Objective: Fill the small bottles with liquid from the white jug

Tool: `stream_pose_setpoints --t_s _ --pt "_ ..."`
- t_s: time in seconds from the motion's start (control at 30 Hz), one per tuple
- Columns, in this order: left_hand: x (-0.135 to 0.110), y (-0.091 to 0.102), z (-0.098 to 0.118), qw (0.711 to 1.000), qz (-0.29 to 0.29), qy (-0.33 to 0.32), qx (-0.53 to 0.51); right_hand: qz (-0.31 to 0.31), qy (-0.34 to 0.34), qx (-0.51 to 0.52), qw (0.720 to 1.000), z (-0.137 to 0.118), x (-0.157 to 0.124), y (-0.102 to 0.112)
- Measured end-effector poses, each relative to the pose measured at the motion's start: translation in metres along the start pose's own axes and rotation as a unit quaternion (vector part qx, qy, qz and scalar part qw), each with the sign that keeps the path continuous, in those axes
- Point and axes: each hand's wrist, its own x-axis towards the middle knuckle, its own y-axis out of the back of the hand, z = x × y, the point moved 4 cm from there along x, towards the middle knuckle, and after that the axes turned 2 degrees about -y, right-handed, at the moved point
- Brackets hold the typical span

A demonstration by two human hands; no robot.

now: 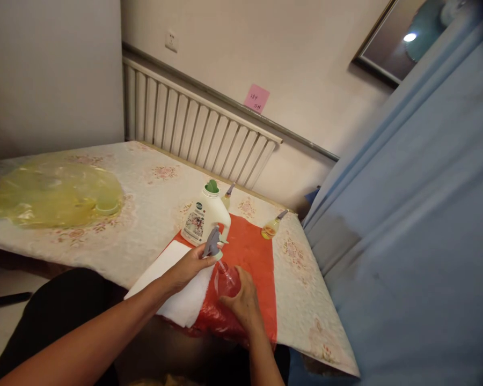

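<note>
My left hand grips a grey spray trigger head by its side, over the mouth of a clear bottle. A thin pale tube runs from the head down to the bottle's neck. Wrapped round the bottle's right side is my right hand; the bottle looks red from the sheet behind it. Just beyond stands a large white jug with a handle, its green inner spout showing. Under the bottle lies a red plastic sheet, and a folded white cloth is to its left.
Two more spray bottles stand at the back, one behind the jug and one holding yellow liquid at the right. A yellow plastic bag lies on the flowered tablecloth at left. A radiator and blue curtain border the table.
</note>
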Motion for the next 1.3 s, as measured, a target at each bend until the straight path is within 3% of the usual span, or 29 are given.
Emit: stream_pose_setpoints --t_s 0.23,0.53,1.17,1.3 --pt "-0.005 -0.009 -0.008 0.999 -0.031 0.025 0.006 -0.007 -0.006 0.026 1.0 -0.009 0.002 -0.002" --pt "-0.003 -0.005 -0.02 0.998 -0.033 0.033 0.046 -0.03 -0.015 0.023 0.999 -0.011 0.002 -0.005" --pt "-0.009 -0.001 -0.027 0.999 -0.017 0.038 0.015 -0.032 -0.019 0.038 0.999 -0.009 -0.001 -0.011" --pt "-0.01 -0.002 -0.022 0.998 -0.045 0.032 0.019 -0.037 -0.026 0.037 0.998 -0.005 -0.001 -0.014"
